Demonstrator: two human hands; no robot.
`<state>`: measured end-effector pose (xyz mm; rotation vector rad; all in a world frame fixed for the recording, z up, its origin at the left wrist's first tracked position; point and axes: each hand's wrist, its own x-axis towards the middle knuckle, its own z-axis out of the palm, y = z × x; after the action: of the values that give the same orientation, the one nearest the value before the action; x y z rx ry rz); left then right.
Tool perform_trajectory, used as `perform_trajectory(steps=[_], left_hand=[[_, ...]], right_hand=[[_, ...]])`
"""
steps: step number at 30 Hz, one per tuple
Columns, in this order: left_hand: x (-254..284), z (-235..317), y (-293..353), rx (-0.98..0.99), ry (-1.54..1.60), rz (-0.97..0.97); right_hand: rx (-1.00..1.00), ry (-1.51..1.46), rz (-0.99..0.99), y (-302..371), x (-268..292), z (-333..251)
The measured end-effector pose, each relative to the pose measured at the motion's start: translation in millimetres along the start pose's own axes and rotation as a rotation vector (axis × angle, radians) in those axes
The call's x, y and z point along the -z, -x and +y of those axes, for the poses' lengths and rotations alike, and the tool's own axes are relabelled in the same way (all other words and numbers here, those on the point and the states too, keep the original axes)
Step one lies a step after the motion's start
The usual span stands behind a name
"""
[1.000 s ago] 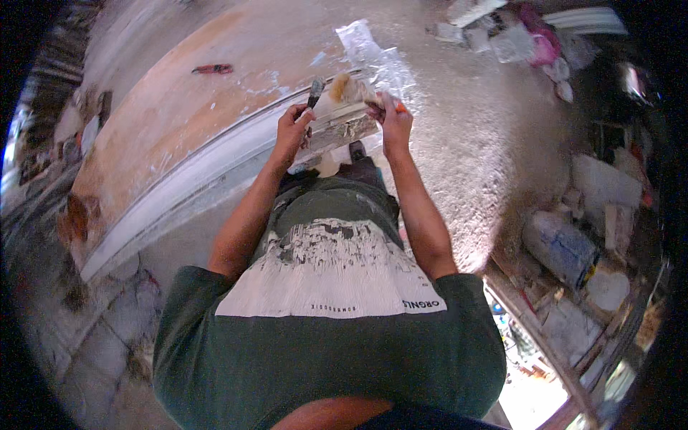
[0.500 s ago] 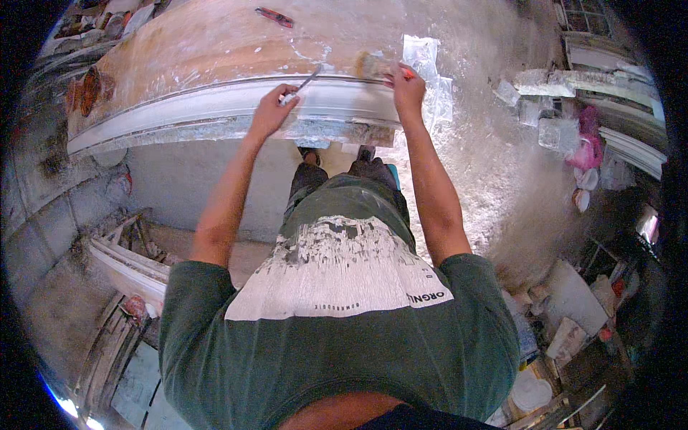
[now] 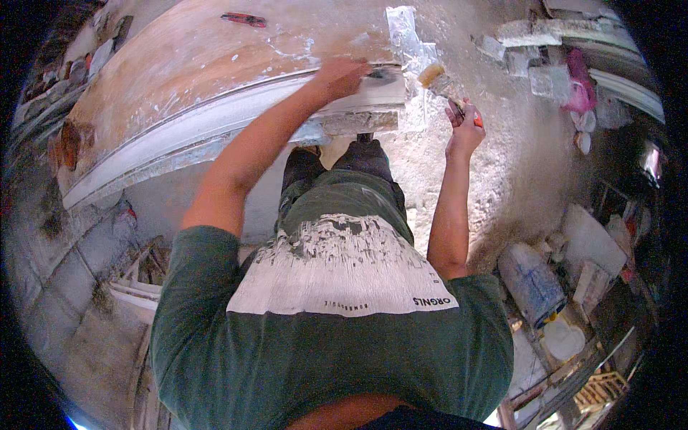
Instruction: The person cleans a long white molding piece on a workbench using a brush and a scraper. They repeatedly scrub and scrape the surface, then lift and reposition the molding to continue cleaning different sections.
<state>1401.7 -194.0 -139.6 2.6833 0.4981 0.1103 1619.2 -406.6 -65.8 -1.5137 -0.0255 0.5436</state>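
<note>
A long white ribbed moulding (image 3: 215, 123) lies along the near edge of a brown, white-spotted work board (image 3: 193, 54). Over its right end is my left hand (image 3: 342, 77), closed on a thin metal spatula (image 3: 385, 74). Motion smears the hand and the blade, and I cannot tell whether the blade touches the moulding. My right hand (image 3: 466, 129) is off to the right, past the board's end, closed around a paintbrush. The brush's pale tan bristles (image 3: 431, 75) point up and left, away from the hand.
A red and black hand tool (image 3: 244, 19) lies on the board's far part. An orange-brown round object (image 3: 69, 145) sits at its left end. White blocks (image 3: 552, 80) and a pink bag (image 3: 579, 82) are at right; a bluish-grey sack (image 3: 532, 283) is lower right.
My left hand has swept right along the moulding to its right end with the spatula. My right hand has carried the brush rightward, off the moulding. The view has shifted somewhat.
</note>
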Motion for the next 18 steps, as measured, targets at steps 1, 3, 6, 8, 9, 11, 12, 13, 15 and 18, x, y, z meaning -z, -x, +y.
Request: perform_trajectory(steps=[1, 3, 6, 8, 9, 11, 12, 13, 15, 18], left_hand=[[-2, 8, -11, -0.021, 0.009, 0.013], [-1, 16, -25, -0.048, 0.028, 0.045], [18, -14, 14, -0.067, 0.069, -0.005], [33, -15, 28, 0.015, 0.127, -0.045], [40, -11, 34, 0.071, 0.161, -0.067], [18, 2, 15, 0.112, 0.179, -0.006], [-8, 1, 4, 0.057, 0.226, 0.14], [3, 23, -11, 0.177, 0.25, 0.055], [18, 48, -6, 0.371, 0.348, 0.041], [-2, 51, 26, 0.583, 0.579, 0.195]], right_hand=[[0.003, -0.037, 0.037, 4, 2, 0], [-0.01, -0.048, 0.072, 12, 5, 6], [-0.006, -0.048, 0.081, 28, 6, 6], [-0.003, -0.05, 0.095, 37, 0, 2], [-0.011, -0.041, 0.092, 42, -1, -1], [-0.013, -0.04, 0.048, 38, -7, 1], [-0.022, -0.026, 0.034, 36, -15, -1], [-0.031, -0.017, 0.028, 27, -22, -1], [-0.016, -0.04, -0.055, 13, -40, -1], [-0.045, -0.084, -0.265, -11, -73, 17]])
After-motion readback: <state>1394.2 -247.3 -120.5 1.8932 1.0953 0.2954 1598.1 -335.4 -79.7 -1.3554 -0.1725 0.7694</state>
